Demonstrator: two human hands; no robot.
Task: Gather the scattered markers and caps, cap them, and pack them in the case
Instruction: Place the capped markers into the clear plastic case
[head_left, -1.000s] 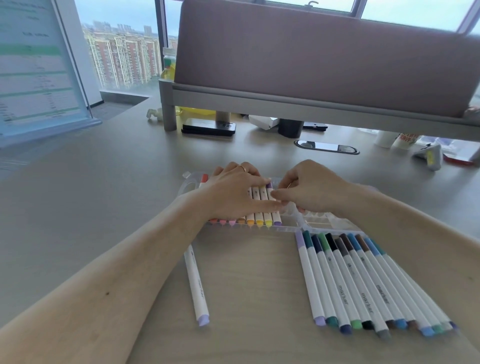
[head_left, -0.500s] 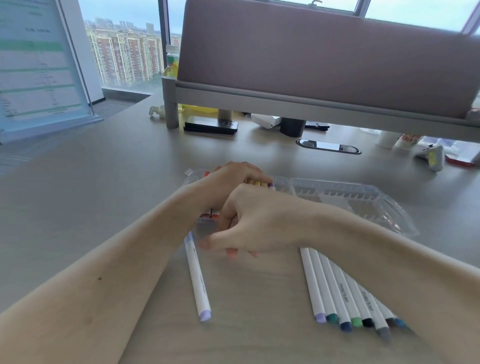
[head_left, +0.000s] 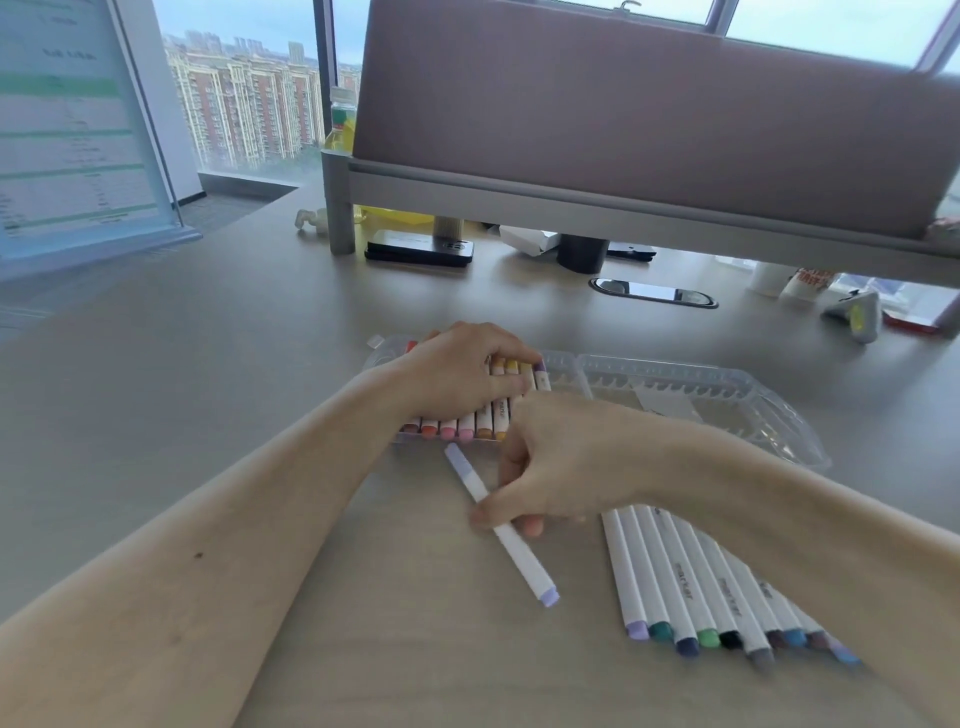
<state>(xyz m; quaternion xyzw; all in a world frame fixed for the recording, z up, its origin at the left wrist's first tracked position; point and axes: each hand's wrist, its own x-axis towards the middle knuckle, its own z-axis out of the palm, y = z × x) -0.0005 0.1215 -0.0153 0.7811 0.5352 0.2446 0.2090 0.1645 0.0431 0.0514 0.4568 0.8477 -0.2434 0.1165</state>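
A clear plastic case (head_left: 737, 400) lies open on the desk. Its left part holds a row of several capped markers (head_left: 470, 423) in warm colours. My left hand (head_left: 462, 371) rests on top of that row, its fingers curled over the markers. My right hand (head_left: 561, 462) pinches a white marker with lilac caps (head_left: 511, 551), held slanted just above the desk in front of the case. To the right, several more capped white markers (head_left: 691, 582) lie side by side on the desk, partly hidden under my right forearm.
A desk divider on a grey frame (head_left: 623, 213) runs across the back. Beneath it lie a black phone (head_left: 418, 249), a dark cup (head_left: 582, 254) and a cable port (head_left: 654, 293). A document stand (head_left: 78, 130) is at the far left.
My right hand left the case, crossed to the lone lilac marker on the desk and picked it up. My left hand stayed on the row in the case.
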